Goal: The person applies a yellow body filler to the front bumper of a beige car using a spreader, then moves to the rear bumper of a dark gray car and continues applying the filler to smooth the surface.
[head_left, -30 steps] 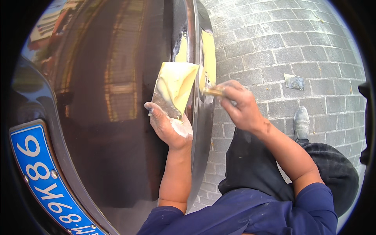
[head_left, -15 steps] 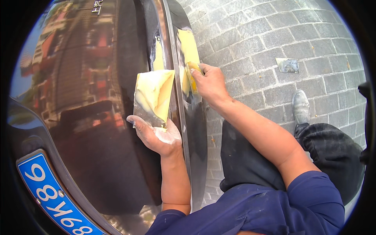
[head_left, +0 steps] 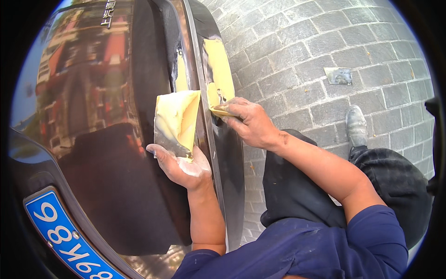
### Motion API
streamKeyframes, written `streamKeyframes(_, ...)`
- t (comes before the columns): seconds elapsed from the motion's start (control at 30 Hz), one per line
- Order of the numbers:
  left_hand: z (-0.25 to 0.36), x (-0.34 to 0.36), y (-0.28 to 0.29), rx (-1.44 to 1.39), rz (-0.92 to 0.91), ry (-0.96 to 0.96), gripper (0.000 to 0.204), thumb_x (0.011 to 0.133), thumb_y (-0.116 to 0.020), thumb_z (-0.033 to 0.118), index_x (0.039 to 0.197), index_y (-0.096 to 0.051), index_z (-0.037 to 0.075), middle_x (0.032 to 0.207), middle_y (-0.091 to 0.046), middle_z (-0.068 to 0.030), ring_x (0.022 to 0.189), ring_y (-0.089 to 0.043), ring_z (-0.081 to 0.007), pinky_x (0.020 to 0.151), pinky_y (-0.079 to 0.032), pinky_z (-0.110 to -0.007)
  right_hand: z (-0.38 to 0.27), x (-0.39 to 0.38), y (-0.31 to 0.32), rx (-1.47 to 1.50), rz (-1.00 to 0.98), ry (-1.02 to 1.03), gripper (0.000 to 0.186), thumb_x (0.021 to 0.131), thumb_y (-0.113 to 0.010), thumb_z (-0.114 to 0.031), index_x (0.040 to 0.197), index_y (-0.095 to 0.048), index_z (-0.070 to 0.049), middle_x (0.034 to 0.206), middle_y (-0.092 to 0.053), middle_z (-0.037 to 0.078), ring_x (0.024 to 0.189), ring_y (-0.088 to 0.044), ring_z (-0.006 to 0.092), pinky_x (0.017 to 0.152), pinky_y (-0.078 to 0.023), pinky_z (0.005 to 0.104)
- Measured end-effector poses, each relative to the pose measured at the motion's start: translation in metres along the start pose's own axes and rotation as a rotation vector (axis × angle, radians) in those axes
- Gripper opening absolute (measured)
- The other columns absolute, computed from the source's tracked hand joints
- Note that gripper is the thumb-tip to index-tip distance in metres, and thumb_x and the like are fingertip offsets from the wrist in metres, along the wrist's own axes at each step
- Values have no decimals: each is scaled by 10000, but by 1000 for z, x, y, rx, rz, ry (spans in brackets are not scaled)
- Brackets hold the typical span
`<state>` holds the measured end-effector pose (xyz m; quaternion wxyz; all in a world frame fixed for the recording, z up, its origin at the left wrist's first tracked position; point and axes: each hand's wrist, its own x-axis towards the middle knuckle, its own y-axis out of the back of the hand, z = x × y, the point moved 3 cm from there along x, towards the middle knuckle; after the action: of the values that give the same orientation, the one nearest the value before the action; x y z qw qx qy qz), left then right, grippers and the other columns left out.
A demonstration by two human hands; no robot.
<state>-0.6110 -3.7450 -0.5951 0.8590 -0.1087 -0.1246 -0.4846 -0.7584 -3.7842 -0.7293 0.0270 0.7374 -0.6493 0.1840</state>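
My left hand [head_left: 182, 168], white with dust, grips the lower end of a dark flat mixing plate [head_left: 163, 139]. A thick mound of pale yellow body filler [head_left: 174, 107] covers the plate's upper part. Pinched in my right hand [head_left: 256, 123] is a thin yellow spreader [head_left: 221, 112], its edge against the dark car panel just right of the seam. Above the spreader, a long smooth yellow filler patch [head_left: 220, 65] coats that panel, with dark gaps at its lower end. Left of the seam runs a narrower filler strip [head_left: 181, 72].
The glossy dark car body [head_left: 107, 181] fills the left side, with a blue licence plate [head_left: 67, 235] at lower left. Grey paving [head_left: 297, 51] lies to the right, with a smeared flat sheet [head_left: 338, 76] on it. My dusty shoe [head_left: 356, 125] rests nearby.
My right hand has drawn the spreader down the panel toward me, and the spreader now lies more crosswise. More of the yellow patch shows above it. My left hand still holds the plate.
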Motion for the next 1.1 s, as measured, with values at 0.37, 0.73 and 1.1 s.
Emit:
streamKeyframes(0.37, 1, -1, 0, 1, -8, -8, 584, 1139, -532, 485, 1528, -555, 50, 1563, -579, -86, 1463, -539, -280, 1237, -401, -472, 13, 52, 6, -110, 233, 5, 337, 1009, -686, -70, 1337, -766, -75, 1233, -752, 157, 1202, -676, 361, 1059, -535, 436)
streamKeyframes(0.73, 3, -2, -11, -2, 9, 8, 598, 1150, -501, 504, 1517, -566, 37, 1566, -578, -97, 1469, -533, -280, 1251, -393, -477, 6, -6, -12, -82, 71, 92, 426, 932, -703, 49, 1335, -768, -72, 1254, -737, 172, 1223, -665, 377, 1055, -548, 442)
streamKeyframes(1.1, 4, 0, -11, -99, -91, 49, 626, 1157, -472, 517, 1534, -552, 24, 1583, -564, -107, 1484, -521, -296, 1261, -384, -490, 13, 42, 8, -135, 229, -100, 240, 1012, -669, -65, 1230, -752, -9, 1101, -719, 187, 1087, -692, 388, 966, -544, 455)
